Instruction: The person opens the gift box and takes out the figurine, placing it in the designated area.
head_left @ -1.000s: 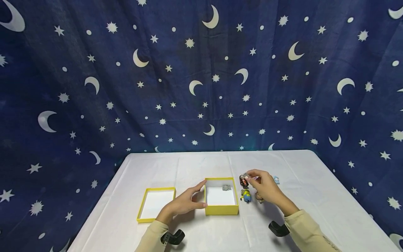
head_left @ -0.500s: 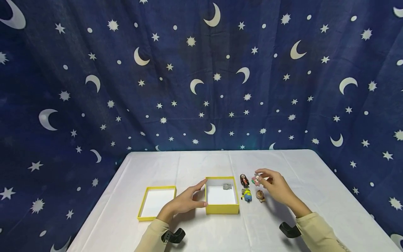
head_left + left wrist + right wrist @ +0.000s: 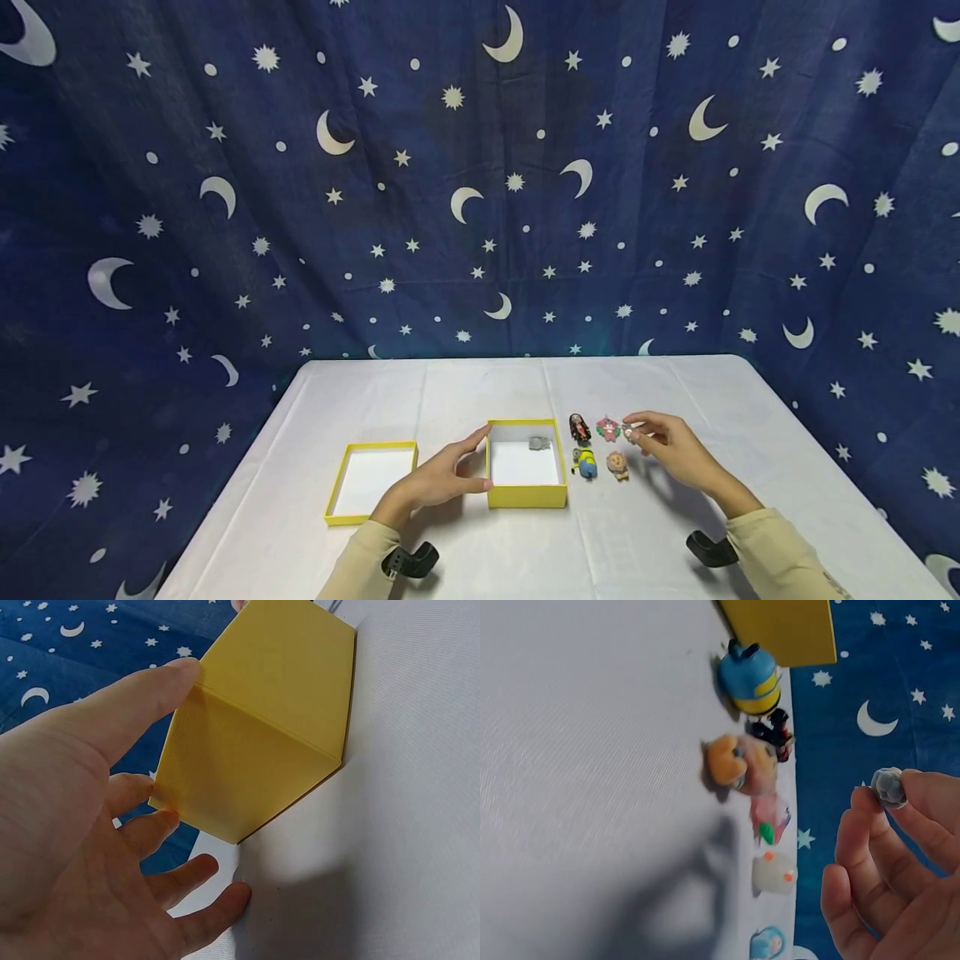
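My left hand [image 3: 442,479] touches the left wall of an open yellow box [image 3: 527,497], its thumb and fingers spread along that side. A small grey figurine [image 3: 538,443] lies inside the box. To the right of the box, my right hand [image 3: 900,877] pinches another small grey figurine [image 3: 889,787] between thumb and fingertips, above the table. Beneath and beside that hand are a pink figurine [image 3: 608,429], a lion figurine [image 3: 617,465], a blue-and-yellow figurine [image 3: 586,463] and a black-robed doll [image 3: 579,428]. A white figurine [image 3: 774,872] shows only in the right wrist view.
The yellow-edged lid [image 3: 372,483] lies inside-up left of the box. A light blue figurine [image 3: 767,943] sits at the far end of the row. Behind the white-covered table [image 3: 465,387] hangs a dark blue curtain [image 3: 420,208] with moons and stars.
My right hand has moved right, away from the black-robed doll and past the pink figurine, with the grey figurine between its fingers. The left hand has stayed at the box.
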{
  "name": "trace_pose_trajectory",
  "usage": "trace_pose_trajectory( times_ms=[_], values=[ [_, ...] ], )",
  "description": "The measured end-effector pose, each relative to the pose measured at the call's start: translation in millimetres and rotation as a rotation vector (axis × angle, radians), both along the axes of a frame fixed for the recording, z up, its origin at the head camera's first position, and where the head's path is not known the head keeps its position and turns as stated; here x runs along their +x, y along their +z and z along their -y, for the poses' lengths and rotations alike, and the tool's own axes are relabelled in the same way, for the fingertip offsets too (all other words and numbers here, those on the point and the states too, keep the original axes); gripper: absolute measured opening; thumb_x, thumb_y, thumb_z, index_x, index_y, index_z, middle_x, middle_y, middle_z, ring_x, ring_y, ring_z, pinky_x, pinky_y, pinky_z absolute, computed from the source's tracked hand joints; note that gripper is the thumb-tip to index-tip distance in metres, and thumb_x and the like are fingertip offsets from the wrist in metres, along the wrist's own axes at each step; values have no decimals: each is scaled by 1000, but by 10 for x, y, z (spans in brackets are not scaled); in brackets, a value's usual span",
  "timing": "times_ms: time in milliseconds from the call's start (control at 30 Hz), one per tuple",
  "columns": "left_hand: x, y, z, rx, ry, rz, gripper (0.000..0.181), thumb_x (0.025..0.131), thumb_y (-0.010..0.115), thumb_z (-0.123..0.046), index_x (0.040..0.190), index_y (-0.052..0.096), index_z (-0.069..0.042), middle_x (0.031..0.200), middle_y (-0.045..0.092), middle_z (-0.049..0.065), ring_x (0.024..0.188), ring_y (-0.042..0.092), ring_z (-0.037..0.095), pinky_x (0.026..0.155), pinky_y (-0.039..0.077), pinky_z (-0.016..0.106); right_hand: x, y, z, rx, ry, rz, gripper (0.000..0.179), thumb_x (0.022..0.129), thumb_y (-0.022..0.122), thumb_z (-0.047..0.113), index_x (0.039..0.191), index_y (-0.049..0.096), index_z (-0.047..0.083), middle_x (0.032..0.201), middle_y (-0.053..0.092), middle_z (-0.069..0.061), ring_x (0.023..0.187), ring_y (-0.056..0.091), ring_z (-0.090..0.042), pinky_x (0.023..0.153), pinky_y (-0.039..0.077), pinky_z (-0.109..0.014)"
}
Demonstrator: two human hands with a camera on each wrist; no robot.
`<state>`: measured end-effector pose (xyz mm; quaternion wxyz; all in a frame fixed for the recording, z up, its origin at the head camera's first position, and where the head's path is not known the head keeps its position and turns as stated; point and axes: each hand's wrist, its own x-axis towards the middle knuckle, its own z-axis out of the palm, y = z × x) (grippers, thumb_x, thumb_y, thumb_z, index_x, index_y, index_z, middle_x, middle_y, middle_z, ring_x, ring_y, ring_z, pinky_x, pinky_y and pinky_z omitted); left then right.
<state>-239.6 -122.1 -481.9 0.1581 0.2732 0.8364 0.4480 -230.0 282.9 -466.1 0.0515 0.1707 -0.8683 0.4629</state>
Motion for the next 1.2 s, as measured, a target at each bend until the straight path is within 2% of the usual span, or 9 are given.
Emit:
trace_pose_trajectory(
  times_ms=[200, 467, 733, 967, 1200],
  values=[
    [13, 15, 1, 14, 4, 22, 86, 94, 73, -23, 163, 21, -21, 170, 21, 7, 156, 23, 36, 125, 26, 56, -25, -79, -94, 9, -3, 11, 29, 99, 62, 7, 123, 62, -9, 106, 72, -23, 73, 66, -9, 65, 56, -28],
    [7, -1, 5, 24, 4, 41, 86, 94, 72, -24, 163, 20, -23, 170, 19, 8, 156, 22, 36, 124, 29, 55, -42, -177, -183, 29, 24, 31, 24, 97, 63, 4, 117, 64, -10, 93, 74, -23, 69, 63, -7, 58, 51, -26],
    [2, 3, 6, 27, 1, 46, 87, 94, 73, -24, 163, 20, -23, 171, 19, 8, 156, 22, 36, 123, 30, 54, -36, -265, -245, 23, 113, 42, 22, 95, 63, -1, 113, 62, -14, 89, 73, -23, 69, 63, -5, 60, 52, -24],
    [-6, -9, 2, 30, -3, 35, 87, 94, 73, -25, 163, 20, -23, 170, 19, 8, 156, 21, 37, 124, 29, 55, -26, -332, -268, 78, 91, 78, 17, 94, 65, 1, 107, 63, -9, 86, 75, -14, 73, 63, -2, 62, 50, -20],
    [-11, -19, -1, 21, -6, 20, 87, 94, 73, -25, 163, 20, -22, 170, 19, 7, 156, 21, 36, 124, 28, 55, -6, -348, -249, 126, 71, 78, 17, 93, 69, 4, 106, 66, -6, 92, 75, -13, 80, 65, -1, 68, 53, -20]
  ],
)
